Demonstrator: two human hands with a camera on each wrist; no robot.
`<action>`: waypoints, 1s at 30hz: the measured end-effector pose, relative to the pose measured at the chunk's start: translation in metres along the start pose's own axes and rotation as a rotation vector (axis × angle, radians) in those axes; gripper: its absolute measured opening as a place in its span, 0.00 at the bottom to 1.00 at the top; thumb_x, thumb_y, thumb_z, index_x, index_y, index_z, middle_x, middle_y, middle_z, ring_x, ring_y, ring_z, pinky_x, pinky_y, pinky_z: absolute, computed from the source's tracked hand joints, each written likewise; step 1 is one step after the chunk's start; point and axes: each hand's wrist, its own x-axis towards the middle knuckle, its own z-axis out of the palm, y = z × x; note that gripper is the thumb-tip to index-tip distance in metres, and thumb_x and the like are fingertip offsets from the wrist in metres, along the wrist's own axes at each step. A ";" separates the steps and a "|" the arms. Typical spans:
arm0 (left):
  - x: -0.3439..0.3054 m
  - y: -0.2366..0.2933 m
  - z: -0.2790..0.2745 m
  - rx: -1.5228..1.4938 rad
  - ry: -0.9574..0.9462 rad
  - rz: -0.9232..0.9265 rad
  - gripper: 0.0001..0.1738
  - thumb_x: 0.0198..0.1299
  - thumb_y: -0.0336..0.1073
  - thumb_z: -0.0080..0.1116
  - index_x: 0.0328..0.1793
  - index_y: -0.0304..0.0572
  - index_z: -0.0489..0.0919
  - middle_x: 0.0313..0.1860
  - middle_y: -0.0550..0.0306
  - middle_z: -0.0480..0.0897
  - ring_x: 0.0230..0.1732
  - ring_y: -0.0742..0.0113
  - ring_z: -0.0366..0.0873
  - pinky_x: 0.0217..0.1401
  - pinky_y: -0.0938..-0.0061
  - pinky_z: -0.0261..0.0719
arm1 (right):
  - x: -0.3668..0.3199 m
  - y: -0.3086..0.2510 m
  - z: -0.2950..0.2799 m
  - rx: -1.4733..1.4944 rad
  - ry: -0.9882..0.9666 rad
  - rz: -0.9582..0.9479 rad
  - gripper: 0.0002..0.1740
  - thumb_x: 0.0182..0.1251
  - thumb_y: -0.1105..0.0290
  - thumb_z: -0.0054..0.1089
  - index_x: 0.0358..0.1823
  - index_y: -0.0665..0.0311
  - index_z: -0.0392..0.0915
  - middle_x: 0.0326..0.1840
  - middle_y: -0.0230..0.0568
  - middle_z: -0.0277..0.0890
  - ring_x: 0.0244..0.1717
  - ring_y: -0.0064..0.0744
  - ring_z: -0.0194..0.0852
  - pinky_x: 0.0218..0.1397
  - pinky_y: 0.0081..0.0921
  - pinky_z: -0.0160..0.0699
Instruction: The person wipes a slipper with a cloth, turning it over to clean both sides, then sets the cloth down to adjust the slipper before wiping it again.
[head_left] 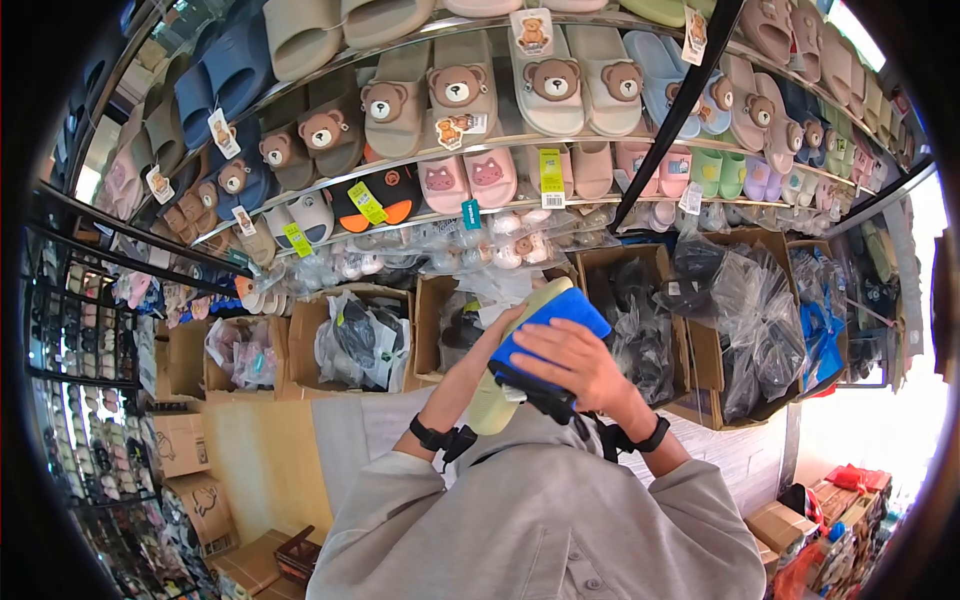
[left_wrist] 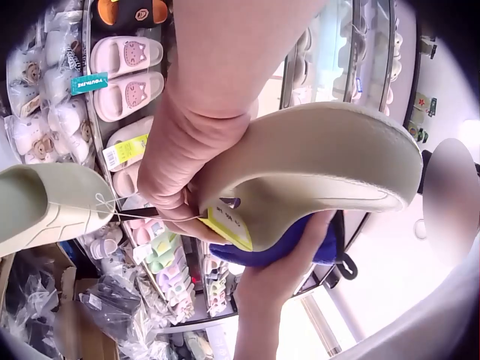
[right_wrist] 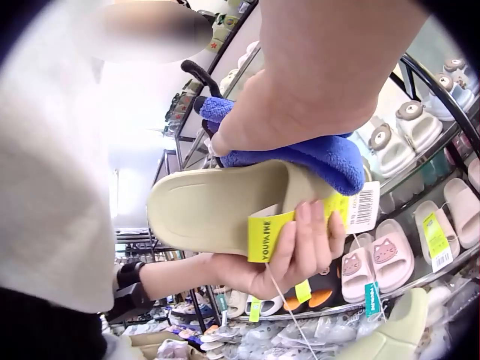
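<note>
A pale green slide slipper [right_wrist: 206, 206] is gripped at its strap end by my left hand [right_wrist: 304, 251], with fingers over a yellow tag [right_wrist: 266, 238]. My right hand [head_left: 575, 365] holds a blue cloth [head_left: 570, 318] against the slipper, fingers spread across the cloth. In the left wrist view, the right hand's thumb side lies on the cloth beneath the slipper. A black strap [left_wrist: 346, 262] hangs from the cloth. The matching slipper [left_wrist: 56, 202] dangles from a thin string tied to the held one. In the head view the left hand is mostly hidden behind the slipper.
Shelves ahead carry rows of slides, including bear-faced slippers [head_left: 555, 80] and pink cat-faced slippers [head_left: 468, 180]. Below them, cardboard boxes [head_left: 400, 300] hold plastic-wrapped footwear. A footwear rack [head_left: 95, 400] stands at left; small cartons [head_left: 780, 525] lie at lower right.
</note>
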 end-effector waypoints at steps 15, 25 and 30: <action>-0.009 0.043 -0.040 0.056 -0.082 -0.032 0.27 0.81 0.56 0.52 0.69 0.43 0.83 0.59 0.53 0.89 0.54 0.63 0.89 0.62 0.65 0.89 | 0.035 -0.033 0.052 -0.139 0.042 0.021 0.33 0.67 0.56 0.72 0.73 0.58 0.82 0.77 0.43 0.79 0.78 0.45 0.76 0.84 0.48 0.65; -0.022 0.020 -0.051 -0.011 0.007 -0.007 0.29 0.80 0.58 0.52 0.74 0.48 0.80 0.62 0.51 0.88 0.55 0.60 0.89 0.60 0.59 0.91 | 0.034 -0.009 0.043 -0.125 0.052 0.216 0.32 0.71 0.62 0.61 0.76 0.59 0.79 0.80 0.50 0.75 0.80 0.53 0.72 0.84 0.55 0.65; -0.007 0.018 -0.060 -0.054 -0.103 -0.032 0.29 0.81 0.57 0.51 0.74 0.47 0.80 0.62 0.50 0.88 0.55 0.58 0.89 0.61 0.59 0.90 | 0.032 -0.036 0.046 -0.111 0.066 0.123 0.39 0.61 0.58 0.71 0.77 0.57 0.78 0.80 0.48 0.75 0.82 0.50 0.71 0.85 0.53 0.64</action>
